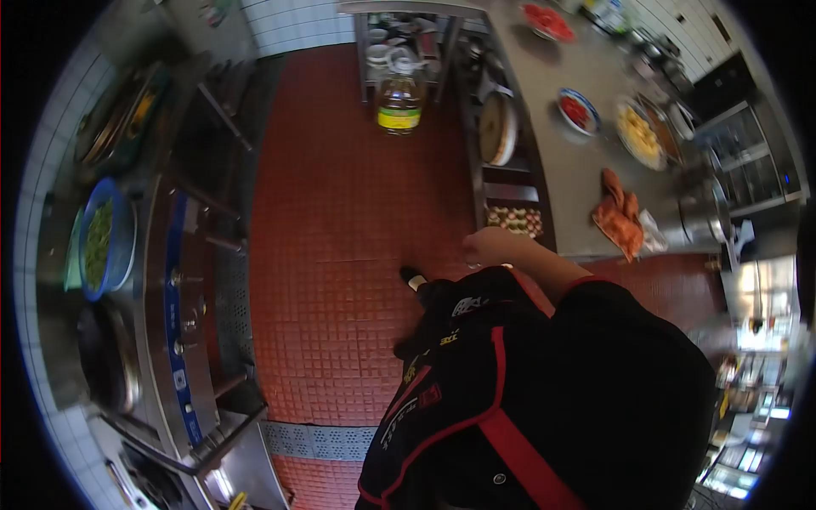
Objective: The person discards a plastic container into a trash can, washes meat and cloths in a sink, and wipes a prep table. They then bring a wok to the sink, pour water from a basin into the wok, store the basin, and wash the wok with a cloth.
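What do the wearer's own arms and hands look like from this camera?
The right hand is bare, with no glove. Its arm comes out of a short black sleeve with a thin red edge. The left hand is out of view.

Grey steel counter (557, 191): right of the bare right hand (491, 246)
Pale rounded pieces (515, 222): just ahead-right, under the counter
Clear yellow-labelled plastic jug (399, 109): farther ahead, leftward
Round blue plastic basin (124, 240): far left, across the red tiled floor (331, 255)
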Demonstrator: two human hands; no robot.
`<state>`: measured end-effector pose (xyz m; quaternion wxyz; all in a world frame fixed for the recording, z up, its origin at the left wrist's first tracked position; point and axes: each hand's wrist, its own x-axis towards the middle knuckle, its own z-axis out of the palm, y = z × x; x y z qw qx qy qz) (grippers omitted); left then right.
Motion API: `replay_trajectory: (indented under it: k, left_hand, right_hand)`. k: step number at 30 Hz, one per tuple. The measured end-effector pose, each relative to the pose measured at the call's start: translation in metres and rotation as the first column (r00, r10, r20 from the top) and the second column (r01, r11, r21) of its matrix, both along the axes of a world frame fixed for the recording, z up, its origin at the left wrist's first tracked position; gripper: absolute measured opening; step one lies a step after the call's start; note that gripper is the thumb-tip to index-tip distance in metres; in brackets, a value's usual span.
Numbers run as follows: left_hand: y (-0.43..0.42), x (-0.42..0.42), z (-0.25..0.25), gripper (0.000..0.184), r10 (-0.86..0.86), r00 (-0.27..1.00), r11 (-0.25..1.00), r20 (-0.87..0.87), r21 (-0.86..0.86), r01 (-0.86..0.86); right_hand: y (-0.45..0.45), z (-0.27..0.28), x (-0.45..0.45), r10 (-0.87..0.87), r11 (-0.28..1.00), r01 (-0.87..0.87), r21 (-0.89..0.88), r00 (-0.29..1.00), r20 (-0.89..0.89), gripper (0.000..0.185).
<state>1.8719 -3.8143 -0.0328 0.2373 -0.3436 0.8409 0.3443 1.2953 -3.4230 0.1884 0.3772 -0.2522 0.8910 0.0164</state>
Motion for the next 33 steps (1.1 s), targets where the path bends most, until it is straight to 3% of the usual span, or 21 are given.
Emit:
replay_trajectory:
  k: [1, 2, 4, 5, 6, 8, 9, 11, 13, 15, 17, 19, 21, 24, 27, 32, 33]
  left_hand:
    - [-0.007, -0.008, 0.002, 0.025, -0.312, 0.947, 0.941, -0.076, -0.161, 0.298]
    - [-0.017, -0.02, 0.004, 0.024, -0.519, 0.842, 0.835, -0.146, -0.297, 0.464]
    - [-0.045, -0.059, 0.012, 0.023, -0.444, 0.844, 0.891, -0.302, -0.245, 0.382]
    - [-0.061, -0.082, 0.018, 0.026, 0.298, 0.895, 0.913, -0.333, 0.373, -0.165]
    - [-0.073, -0.112, 0.033, 0.031, 0.923, 0.362, 0.321, -0.133, 0.784, -0.531]
    - [-0.054, -0.192, 0.114, 0.044, 0.895, 0.385, 0.435, -0.225, 0.634, -0.639]
    - [-0.044, -0.21, 0.126, 0.046, 0.865, 0.447, 0.484, -0.228, 0.608, -0.629]
    - [-0.009, -0.242, 0.143, 0.048, 0.801, 0.555, 0.572, -0.223, 0.556, -0.603]
    - [0.042, -0.257, 0.151, 0.043, 0.557, 0.812, 0.792, -0.175, 0.406, -0.455]
    - [0.085, -0.254, 0.129, 0.042, 0.344, 0.937, 0.879, -0.062, 0.371, -0.299]
    - [0.123, -0.249, 0.11, 0.041, 0.198, 0.979, 0.909, 0.053, 0.365, -0.204]
    - [0.153, -0.251, 0.099, 0.041, 0.136, 0.98, 0.91, 0.144, 0.374, -0.181]
    - [0.172, -0.259, 0.093, 0.04, 0.127, 0.972, 0.905, 0.199, 0.378, -0.196]
    - [0.187, -0.276, 0.096, 0.039, 0.198, 0.954, 0.881, 0.223, 0.386, -0.273]
    - [0.193, -0.295, 0.101, 0.038, 0.285, 0.936, 0.839, 0.205, 0.419, -0.347]
    - [0.229, -0.346, 0.124, 0.036, 0.367, 0.926, 0.758, 0.09, 0.547, -0.354]
    - [0.245, -0.352, 0.132, 0.036, 0.344, 0.938, 0.781, 0.042, 0.541, -0.31]
  right_hand:
    - [0.029, 0.005, 0.009, -0.064, 0.998, 0.064, 0.001, 0.998, -0.01, 0.039]
    - [0.057, 0.013, 0.019, -0.132, 0.991, 0.132, 0.003, 0.991, -0.021, 0.038]
    - [0.098, 0.018, 0.033, -0.21, 0.978, 0.211, 0.0, 0.977, -0.045, 0.037]
    - [0.115, 0.013, 0.037, -0.217, 0.976, 0.217, -0.007, 0.975, -0.048, 0.036]
    - [0.131, 0.009, 0.039, -0.223, 0.975, 0.222, -0.018, 0.974, -0.052, 0.036]
    - [0.15, 0.011, 0.036, -0.291, 0.951, 0.283, -0.125, 0.955, -0.06, 0.034]
    - [0.159, 0.014, 0.034, -0.325, 0.934, 0.31, -0.177, 0.944, -0.063, 0.033]
    - [0.179, 0.014, 0.028, -0.491, 0.791, 0.39, -0.472, 0.864, -0.109, 0.03]
    - [0.215, 0.019, 0.022, -0.657, 0.602, 0.415, -0.682, 0.743, -0.128, 0.027]
    - [0.263, 0.026, 0.008, -0.806, 0.421, 0.399, -0.815, 0.577, -0.133, 0.024]
    - [0.324, 0.024, 0.004, -0.952, 0.295, 0.385, -0.875, 0.198, -0.234, 0.02]
    - [0.398, 0.032, 0.006, -0.96, 0.221, 0.427, -0.877, -0.063, -0.272, 0.029]
    - [0.483, 0.006, 0.014, -0.846, 0.314, 0.595, -0.74, -0.177, -0.502, 0.057]
    - [0.523, -0.01, 0.017, -0.834, 0.224, 0.836, -0.501, -0.102, -0.543, 0.084]
    - [0.495, 0.007, 0.005, -0.859, 0.289, 0.926, -0.244, 0.138, -0.492, 0.093]
    - [0.469, -0.011, 0.007, -0.88, 0.31, 0.82, -0.48, 0.056, -0.472, 0.057]
    - [0.464, -0.009, 0.005, -0.949, 0.24, 0.79, -0.564, 0.067, -0.309, 0.057]
